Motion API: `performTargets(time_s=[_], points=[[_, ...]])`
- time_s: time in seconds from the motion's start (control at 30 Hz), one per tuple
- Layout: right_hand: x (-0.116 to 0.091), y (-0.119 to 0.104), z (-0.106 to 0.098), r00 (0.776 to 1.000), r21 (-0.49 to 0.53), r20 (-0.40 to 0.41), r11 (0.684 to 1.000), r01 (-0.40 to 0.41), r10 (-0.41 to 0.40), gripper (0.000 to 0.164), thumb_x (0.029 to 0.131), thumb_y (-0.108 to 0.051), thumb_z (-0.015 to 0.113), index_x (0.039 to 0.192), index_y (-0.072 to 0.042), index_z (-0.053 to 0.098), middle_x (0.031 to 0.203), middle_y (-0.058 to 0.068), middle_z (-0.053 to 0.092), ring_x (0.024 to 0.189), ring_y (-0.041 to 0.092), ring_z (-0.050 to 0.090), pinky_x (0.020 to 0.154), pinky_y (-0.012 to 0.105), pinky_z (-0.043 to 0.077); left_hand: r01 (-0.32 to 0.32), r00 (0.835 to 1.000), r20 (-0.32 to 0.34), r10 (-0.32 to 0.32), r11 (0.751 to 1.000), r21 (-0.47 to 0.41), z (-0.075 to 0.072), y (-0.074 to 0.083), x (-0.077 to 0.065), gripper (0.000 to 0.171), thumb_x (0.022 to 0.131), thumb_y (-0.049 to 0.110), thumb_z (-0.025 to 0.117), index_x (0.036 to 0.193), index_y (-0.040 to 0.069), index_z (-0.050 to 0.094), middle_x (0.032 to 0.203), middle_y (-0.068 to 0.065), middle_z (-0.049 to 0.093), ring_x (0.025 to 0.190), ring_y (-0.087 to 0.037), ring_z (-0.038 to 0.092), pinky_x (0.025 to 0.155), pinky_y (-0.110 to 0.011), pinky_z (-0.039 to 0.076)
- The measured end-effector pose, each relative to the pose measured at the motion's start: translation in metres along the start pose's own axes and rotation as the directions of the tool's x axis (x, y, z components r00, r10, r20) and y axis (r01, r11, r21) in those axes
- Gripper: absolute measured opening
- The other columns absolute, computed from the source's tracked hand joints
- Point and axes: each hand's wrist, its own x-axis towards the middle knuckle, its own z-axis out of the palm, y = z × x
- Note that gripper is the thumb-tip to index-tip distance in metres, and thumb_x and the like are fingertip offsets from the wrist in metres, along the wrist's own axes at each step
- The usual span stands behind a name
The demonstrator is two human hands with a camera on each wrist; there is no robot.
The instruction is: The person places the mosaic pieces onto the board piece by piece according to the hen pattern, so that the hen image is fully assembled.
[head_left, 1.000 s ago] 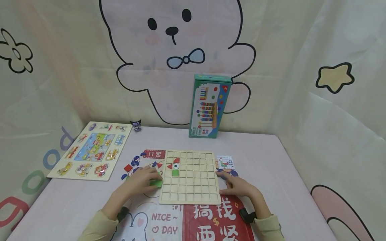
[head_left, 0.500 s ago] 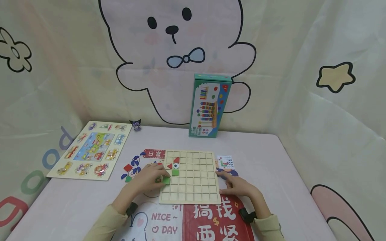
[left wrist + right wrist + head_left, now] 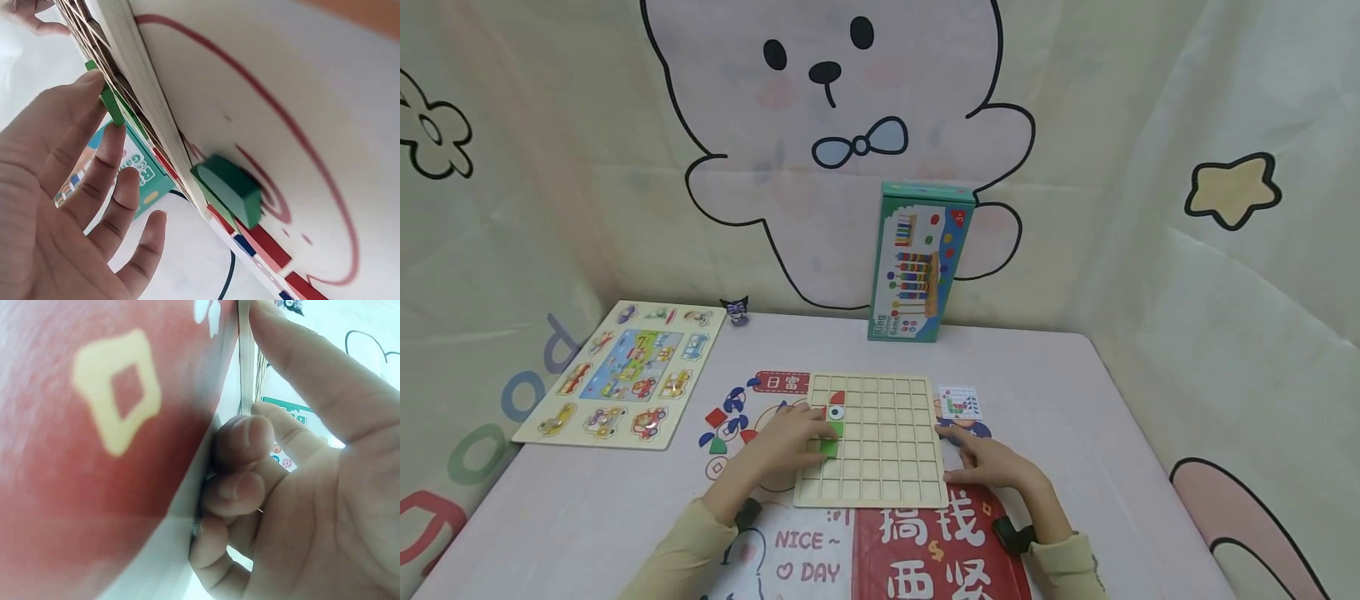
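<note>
My left hand (image 3: pixel 784 443) pinches a green square tile (image 3: pixel 829 449) between thumb and index finger, over the left part of a pale wooden grid board (image 3: pixel 891 450). The left wrist view shows that green tile (image 3: pixel 112 105) at my fingertips, tilted close to the grid; the other fingers are spread. Just above it lie another green tile (image 3: pixel 837 428), a white tile with an eye dot (image 3: pixel 836 412) and a red rounded piece (image 3: pixel 838 397). A red piece beside the eye is mostly hidden by my fingers. My right hand (image 3: pixel 988 462) touches the board's right edge with thumb and index finger.
Left of the board lie loose pieces, among them a red square (image 3: pixel 715 417) and a green block (image 3: pixel 228 187). A small pattern card (image 3: pixel 960 403) is on the right. Behind stand a green game box (image 3: pixel 917 275) and small figurine (image 3: pixel 737 311); a picture puzzle (image 3: pixel 580 440) lies left.
My left hand has carried the green tile rightward from beside the board to over its left columns. The right hand stays at the board's edge.
</note>
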Motion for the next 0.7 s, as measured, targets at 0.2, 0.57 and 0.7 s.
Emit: performTargets(time_s=[0.2,0.57,0.7], points=[[0.0001,-0.0008,-0.0003,1.000,-0.001,-0.001,1.000,0.001,-0.001,0.073,0.079,-0.039,0.070,0.141,-0.015,0.038,0.061,-0.005,0.045,0.050,0.005,0.038,0.048,0.021,0.032,0.004,1.000,0.021,-0.003,1.000,-0.013,0.0034,0.0026,0.0062,0.022,0.078,0.031,0.072,0.099,0.028,0.070,0.103,0.011,0.063,0.101,-0.015,0.051,0.096,-0.050,0.036],[0.0005,-0.0006,-0.0004,1.000,0.001,0.000,1.000,-0.016,0.016,0.075,0.078,-0.041,0.070,0.142,-0.018,0.037,0.062,-0.004,0.046,0.051,0.006,0.039,0.049,0.021,0.033,0.026,0.999,0.021,-0.025,0.999,-0.046,0.0010,0.0060,0.0074,0.018,0.078,0.029,0.073,0.095,0.026,0.071,0.097,0.011,0.064,0.096,-0.013,0.050,0.096,-0.050,0.036],[0.0003,-0.0007,-0.0003,1.000,0.007,0.001,1.000,-0.026,0.026,0.076,0.078,-0.042,0.070,0.141,-0.018,0.037,0.062,-0.005,0.046,0.050,0.006,0.039,0.048,0.021,0.033,0.015,1.000,0.016,-0.015,0.999,-0.046,0.0015,0.0064,0.0089,0.017,0.078,0.030,0.073,0.094,0.025,0.071,0.096,0.010,0.065,0.095,-0.013,0.050,0.095,-0.050,0.036]])
